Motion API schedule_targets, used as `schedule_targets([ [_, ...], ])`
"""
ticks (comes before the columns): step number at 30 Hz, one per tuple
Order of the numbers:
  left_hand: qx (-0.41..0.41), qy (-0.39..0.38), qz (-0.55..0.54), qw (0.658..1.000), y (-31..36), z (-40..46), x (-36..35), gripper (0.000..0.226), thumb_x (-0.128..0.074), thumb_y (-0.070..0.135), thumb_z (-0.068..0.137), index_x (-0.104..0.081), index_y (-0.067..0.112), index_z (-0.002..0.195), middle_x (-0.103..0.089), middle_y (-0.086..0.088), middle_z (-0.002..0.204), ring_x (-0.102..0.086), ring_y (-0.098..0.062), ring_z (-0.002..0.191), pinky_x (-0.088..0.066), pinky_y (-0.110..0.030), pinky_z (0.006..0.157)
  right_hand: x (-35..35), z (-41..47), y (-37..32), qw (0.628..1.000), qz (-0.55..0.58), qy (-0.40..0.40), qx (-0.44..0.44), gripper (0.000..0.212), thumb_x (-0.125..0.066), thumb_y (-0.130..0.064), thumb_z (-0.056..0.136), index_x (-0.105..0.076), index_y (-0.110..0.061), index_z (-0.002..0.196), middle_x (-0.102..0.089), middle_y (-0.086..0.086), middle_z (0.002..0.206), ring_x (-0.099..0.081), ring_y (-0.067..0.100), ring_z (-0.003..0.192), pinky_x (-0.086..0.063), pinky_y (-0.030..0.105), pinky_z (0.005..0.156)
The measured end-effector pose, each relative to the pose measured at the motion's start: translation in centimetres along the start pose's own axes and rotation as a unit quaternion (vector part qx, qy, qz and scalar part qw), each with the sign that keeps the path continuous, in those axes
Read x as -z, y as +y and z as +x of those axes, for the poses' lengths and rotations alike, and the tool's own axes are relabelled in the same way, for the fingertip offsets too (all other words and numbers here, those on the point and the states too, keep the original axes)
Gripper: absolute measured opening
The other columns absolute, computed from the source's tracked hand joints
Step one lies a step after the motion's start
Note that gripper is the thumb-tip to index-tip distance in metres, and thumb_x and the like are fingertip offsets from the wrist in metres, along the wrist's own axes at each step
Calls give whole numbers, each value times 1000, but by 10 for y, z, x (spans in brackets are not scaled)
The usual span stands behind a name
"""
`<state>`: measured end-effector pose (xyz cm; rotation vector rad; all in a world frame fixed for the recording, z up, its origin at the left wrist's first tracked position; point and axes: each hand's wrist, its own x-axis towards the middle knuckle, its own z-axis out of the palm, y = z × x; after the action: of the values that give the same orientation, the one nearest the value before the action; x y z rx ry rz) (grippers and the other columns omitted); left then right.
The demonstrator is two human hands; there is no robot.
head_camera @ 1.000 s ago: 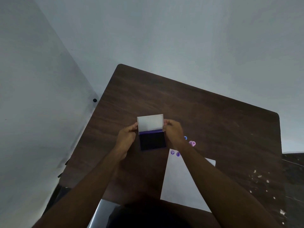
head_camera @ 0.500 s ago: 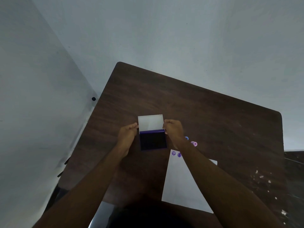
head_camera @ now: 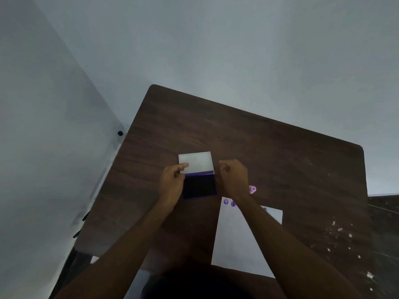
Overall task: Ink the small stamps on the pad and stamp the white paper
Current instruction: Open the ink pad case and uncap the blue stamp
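Note:
The ink pad (head_camera: 199,186) lies in the middle of the dark wooden table (head_camera: 259,147), its dark purple pad showing and its clear lid (head_camera: 197,161) swung back flat. My left hand (head_camera: 172,182) pinches the lid's left edge. My right hand (head_camera: 234,178) hovers just right of the pad with curled fingers, apart from it. The white paper (head_camera: 235,238) lies near me, partly under my right forearm, with small purple stamped marks (head_camera: 226,202) at its far edge. A pink stamp (head_camera: 252,189) sits beyond the paper, right of my right wrist.
Grey walls close in behind the table and on the left. White specks (head_camera: 340,229) dot the table's right side. A small black knob (head_camera: 120,133) shows on the left wall by the table's edge.
The lid has swung back further to lie flatter. My right hand has let go of the ink pad and drawn slightly to the right. My left hand has stayed on the lid.

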<state>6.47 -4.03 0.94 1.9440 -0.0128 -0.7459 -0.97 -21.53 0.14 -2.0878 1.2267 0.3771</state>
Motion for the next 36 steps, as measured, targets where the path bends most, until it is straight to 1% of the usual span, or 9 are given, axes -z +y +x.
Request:
schedule_targets([
  [2,-6,-14,1,1000,-1,-5,-4,32,-47,6,95,-66,22,116,-55,6,126,-50,-7,113,-50,-30,94,7,-3,17,997,-60,41,21,19,-62,-27,90,-67,-13,102,-68,6,106,-61,16,93,-49,30,89],
  [6,0,-62,-12,998,-1,-13,-15,30,-47,2,94,-67,17,111,-62,4,118,-55,-13,111,-50,-24,87,17,-16,53,976,-135,141,100,24,-64,-33,87,-68,-23,109,-65,2,115,-57,19,107,-46,34,95],
  [9,10,-83,-17,996,-1,-18,-24,30,-47,3,95,-67,19,109,-64,0,108,-59,-21,104,-51,-23,80,21,-19,60,962,-214,140,95,23,-64,-33,86,-67,-24,107,-63,2,114,-52,20,108,-43,37,93],
  [11,3,-89,-11,996,0,-22,-29,29,-48,3,95,-68,18,110,-64,-1,110,-59,-21,105,-52,-27,84,22,-22,61,957,-245,125,93,21,-62,-29,87,-66,-19,105,-63,4,113,-51,22,108,-43,38,93],
  [19,-16,-103,8,994,5,-30,-41,34,-49,-1,91,-68,22,109,-66,5,105,-62,-16,100,-52,-28,87,20,-24,65,952,-259,90,138,24,-63,-26,88,-64,-13,109,-61,6,120,-50,23,114,-42,37,97],
  [24,-15,-128,27,991,9,-38,-55,32,-51,1,92,-67,23,108,-67,8,102,-63,-12,100,-52,-31,92,28,-19,69,986,-131,58,80,20,-58,-30,90,-68,-13,97,-67,4,107,-57,20,101,-45,34,93],
  [29,-26,-174,68,982,17,-48,-76,29,-54,15,95,-61,17,124,-68,0,118,-66,-13,102,-53,-34,94,40,-49,83,982,174,71,31,25,-70,-16,83,-71,-9,108,-71,6,107,-66,18,95,-53,34,94],
  [33,-11,-233,62,970,23,-54,-93,33,-57,27,94,-60,18,126,-68,-5,120,-65,-18,108,-52,-33,96,46,-75,97,960,277,21,25,25,-73,-10,80,-71,-7,104,-72,5,99,-68,13,83,-56,15,74],
  [36,64,-240,136,959,36,-54,-103,36,-56,27,95,-61,4,122,-68,-8,104,-66,-17,91,-52,-23,81,47,-82,100,958,284,12,30,25,-72,-9,81,-71,-6,105,-68,3,89,-63,8,68,-48,4,56],
])
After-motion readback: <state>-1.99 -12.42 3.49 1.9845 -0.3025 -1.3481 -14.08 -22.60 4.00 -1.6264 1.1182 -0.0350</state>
